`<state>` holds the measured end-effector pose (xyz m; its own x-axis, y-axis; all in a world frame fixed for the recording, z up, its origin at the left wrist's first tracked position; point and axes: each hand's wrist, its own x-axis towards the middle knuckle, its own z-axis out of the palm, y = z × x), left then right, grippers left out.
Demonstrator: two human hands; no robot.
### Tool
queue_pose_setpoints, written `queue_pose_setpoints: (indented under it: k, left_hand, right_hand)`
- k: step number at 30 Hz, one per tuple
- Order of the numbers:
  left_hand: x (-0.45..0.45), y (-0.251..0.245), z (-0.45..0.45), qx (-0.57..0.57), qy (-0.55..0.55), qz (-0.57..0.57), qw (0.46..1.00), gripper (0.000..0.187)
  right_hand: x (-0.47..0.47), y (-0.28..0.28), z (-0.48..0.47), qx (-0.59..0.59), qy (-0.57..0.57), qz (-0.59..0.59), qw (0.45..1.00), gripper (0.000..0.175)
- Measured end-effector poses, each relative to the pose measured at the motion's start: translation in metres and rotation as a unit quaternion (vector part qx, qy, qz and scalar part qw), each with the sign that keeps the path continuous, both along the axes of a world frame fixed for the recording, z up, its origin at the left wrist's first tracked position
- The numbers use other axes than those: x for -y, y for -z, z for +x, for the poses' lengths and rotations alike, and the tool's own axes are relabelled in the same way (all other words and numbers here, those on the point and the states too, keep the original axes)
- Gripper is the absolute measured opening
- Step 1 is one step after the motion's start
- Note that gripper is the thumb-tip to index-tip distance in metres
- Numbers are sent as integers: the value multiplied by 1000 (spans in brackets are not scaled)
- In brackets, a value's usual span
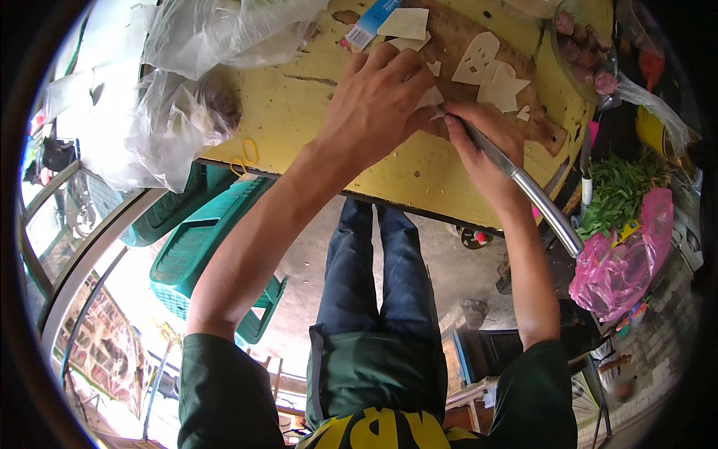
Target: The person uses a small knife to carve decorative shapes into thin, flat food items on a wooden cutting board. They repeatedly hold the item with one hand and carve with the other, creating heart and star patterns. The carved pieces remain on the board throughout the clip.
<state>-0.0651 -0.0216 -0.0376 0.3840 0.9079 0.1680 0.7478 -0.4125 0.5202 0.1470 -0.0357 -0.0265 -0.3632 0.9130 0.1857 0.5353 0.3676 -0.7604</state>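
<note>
My right hand (488, 134) grips a metal-handled knife (547, 210) by its blade, close to the tip, with the handle pointing down and right. At the blade's tip is a small pale sheet piece (431, 99), and the bent fingers of my left hand (387, 84) are at its edge. Beneath both hands lies a wooden board (449, 33). On the board, a pale piece with cut-out holes (477, 59) lies beside a pointed piece (502, 87). A rectangular pale piece (404, 23) rests beyond my left hand, partly over a blue knife package (376, 19).
Clear plastic bags (168, 123) lie on the left of the yellow table (269, 118). A glass bowl with meat pieces (583, 53) stands at the right. Leafy greens (622, 191) and a pink plastic bag (622, 264) are further right. Green plastic stools (196, 241) stand below left.
</note>
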Motion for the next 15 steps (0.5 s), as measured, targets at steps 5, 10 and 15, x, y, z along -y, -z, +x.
queue_pose_setpoints:
  k: [5,10,15]
  left_hand:
    - [11,3,0,30,-11,11,999,25]
    - [16,6,4,31,-34,-8,999,18]
    - [17,4,8,32,-52,-16,998,15]
  right_hand:
    - [-8,0,6,4,-42,0,999,15]
    - [-6,2,5,5,-29,4,1000,16]
    - [-3,2,2,9,-16,7,1000,16]
